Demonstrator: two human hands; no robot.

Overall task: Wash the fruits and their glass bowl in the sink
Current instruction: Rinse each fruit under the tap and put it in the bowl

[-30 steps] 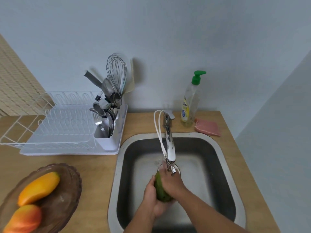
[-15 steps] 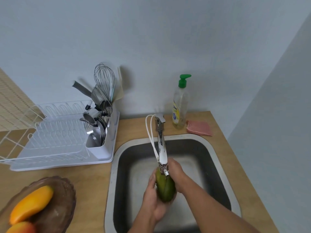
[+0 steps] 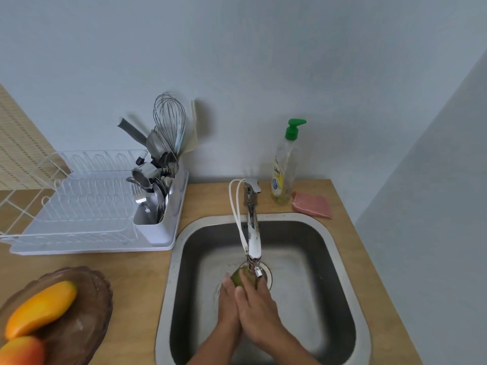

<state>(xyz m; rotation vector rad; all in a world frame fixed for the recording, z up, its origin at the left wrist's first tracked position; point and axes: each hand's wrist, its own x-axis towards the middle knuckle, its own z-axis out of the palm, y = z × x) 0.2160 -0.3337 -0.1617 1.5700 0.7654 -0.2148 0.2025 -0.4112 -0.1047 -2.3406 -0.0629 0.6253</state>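
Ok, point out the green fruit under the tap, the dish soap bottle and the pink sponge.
green fruit point(image 3: 240, 277), head view, on its visible upper end between the hands.
dish soap bottle point(image 3: 284, 171), head view, on the clear body beside the label.
pink sponge point(image 3: 313, 206), head view, on the middle of its top face.

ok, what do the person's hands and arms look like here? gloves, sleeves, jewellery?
Both the left hand and the right hand are bare: no gloves, and no rings or watch show. The forearms are uncovered as far as the bottom edge of the frame, with no sleeve in sight. Short, plain fingernails.
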